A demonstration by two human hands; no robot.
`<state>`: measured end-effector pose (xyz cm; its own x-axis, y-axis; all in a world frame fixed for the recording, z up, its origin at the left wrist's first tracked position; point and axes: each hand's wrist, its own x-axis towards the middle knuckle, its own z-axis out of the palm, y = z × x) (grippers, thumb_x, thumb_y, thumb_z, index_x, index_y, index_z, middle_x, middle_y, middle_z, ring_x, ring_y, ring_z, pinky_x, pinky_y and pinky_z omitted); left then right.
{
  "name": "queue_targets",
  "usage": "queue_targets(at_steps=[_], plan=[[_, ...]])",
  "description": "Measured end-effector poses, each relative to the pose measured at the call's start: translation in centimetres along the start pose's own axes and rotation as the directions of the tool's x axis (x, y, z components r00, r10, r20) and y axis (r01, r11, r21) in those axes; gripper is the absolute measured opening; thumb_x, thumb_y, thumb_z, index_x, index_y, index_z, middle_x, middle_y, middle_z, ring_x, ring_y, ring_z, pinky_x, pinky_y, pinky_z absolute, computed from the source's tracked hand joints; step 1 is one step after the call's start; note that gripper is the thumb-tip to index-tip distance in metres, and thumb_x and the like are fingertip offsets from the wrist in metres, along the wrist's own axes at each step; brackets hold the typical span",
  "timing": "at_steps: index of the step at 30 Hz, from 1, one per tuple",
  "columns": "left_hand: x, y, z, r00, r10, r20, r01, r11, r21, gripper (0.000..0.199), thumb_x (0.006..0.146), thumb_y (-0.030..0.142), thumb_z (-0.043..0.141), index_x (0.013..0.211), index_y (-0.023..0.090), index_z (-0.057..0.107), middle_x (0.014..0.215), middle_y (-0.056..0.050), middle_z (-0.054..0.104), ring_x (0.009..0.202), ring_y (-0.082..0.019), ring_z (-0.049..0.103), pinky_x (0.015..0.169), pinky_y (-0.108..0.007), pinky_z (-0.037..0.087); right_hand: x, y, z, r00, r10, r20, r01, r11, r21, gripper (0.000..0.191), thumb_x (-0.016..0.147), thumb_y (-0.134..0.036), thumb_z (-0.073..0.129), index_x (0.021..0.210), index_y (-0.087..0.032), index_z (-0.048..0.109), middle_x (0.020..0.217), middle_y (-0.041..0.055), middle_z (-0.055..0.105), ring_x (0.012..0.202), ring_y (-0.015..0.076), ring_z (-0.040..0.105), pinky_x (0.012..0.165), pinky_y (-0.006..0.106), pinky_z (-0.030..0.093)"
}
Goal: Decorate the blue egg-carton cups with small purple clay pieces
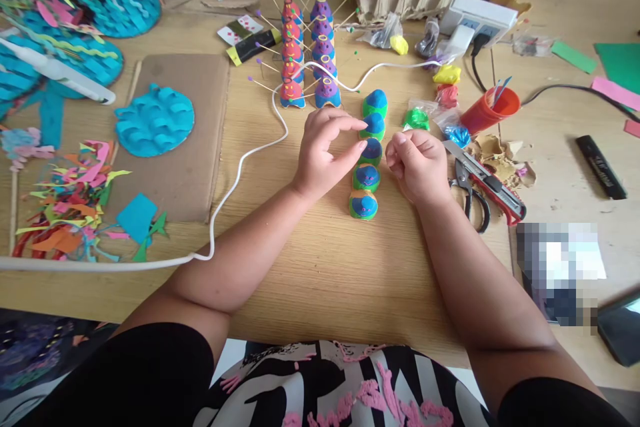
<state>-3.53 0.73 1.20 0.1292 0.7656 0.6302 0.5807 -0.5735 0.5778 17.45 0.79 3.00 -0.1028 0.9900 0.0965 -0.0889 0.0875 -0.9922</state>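
In the head view, a row of clay-covered bumps (369, 177) in blue over green runs lengthwise between my hands. The two nearest bumps carry orange trim and small pink marks. My left hand (325, 150) is at the row's left side, thumb and forefinger parted; their tips reach the second and third bumps, and I cannot tell whether they touch. My right hand (420, 163) is just right of the row, its fingers curled into a pinch. Whatever those fingertips hold, if anything, is hidden. Beyond stand a red row (291, 50) and a purple row (324, 50) with faces and stick feelers.
Right of my right hand lie a red utility knife (493, 187), scissors (470, 200), an orange cup (490, 110) and bagged green clay (417, 120). A white cable (243, 160) crosses the table. Cardboard (200, 113) bears a blue disc (155, 121); paper scraps (75, 207) lie left.
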Motion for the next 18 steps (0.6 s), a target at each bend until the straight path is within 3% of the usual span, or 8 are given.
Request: queue_targets(at_steps=[2, 8, 18], plan=[[0.04, 0.13, 0.0, 1.0, 0.0, 0.005, 0.0, 1.0, -0.001, 0.02, 0.108, 0.04, 0.071, 0.124, 0.03, 0.075, 0.124, -0.006, 0.079, 0.125, -0.026, 0.072, 0.112, -0.049, 0.063, 0.03, 0.09, -0.12, 1.0, 0.003, 0.0, -0.003, 1.0, -0.014, 0.068, 0.081, -0.087, 0.083, 0.066, -0.025, 0.061, 0.056, -0.0033, 0.059, 0.044, 0.0082, 0.037, 0.04, 0.027, 0.027], [0.15, 0.44, -0.01, 1.0, 0.003, 0.01, -0.003, 1.0, -0.02, 0.017, 0.107, 0.036, 0.072, 0.122, 0.03, 0.076, 0.12, -0.005, 0.08, 0.122, -0.025, 0.072, 0.114, -0.049, 0.062, 0.27, -0.14, -0.02, 1.0, -0.003, 0.026, 0.001, 0.996, 0.088, 0.057, 0.074, -0.075, 0.097, 0.08, -0.024, 0.073, 0.073, -0.0017, 0.075, 0.048, 0.0062, 0.04, 0.044, 0.026, 0.032], [0.14, 0.5, -0.03, 0.999, 0.052, 0.013, -0.051, 0.998, -0.037, 0.012, 0.109, 0.035, 0.069, 0.117, 0.029, 0.076, 0.116, -0.003, 0.081, 0.118, -0.024, 0.074, 0.115, -0.048, 0.059, 0.04, -0.13, -0.03, 1.0, 0.003, -0.011, -0.003, 1.0, 0.015, 0.072, 0.088, -0.088, 0.076, 0.059, -0.025, 0.056, 0.048, -0.0027, 0.051, 0.04, 0.0094, 0.037, 0.038, 0.029, 0.024]])
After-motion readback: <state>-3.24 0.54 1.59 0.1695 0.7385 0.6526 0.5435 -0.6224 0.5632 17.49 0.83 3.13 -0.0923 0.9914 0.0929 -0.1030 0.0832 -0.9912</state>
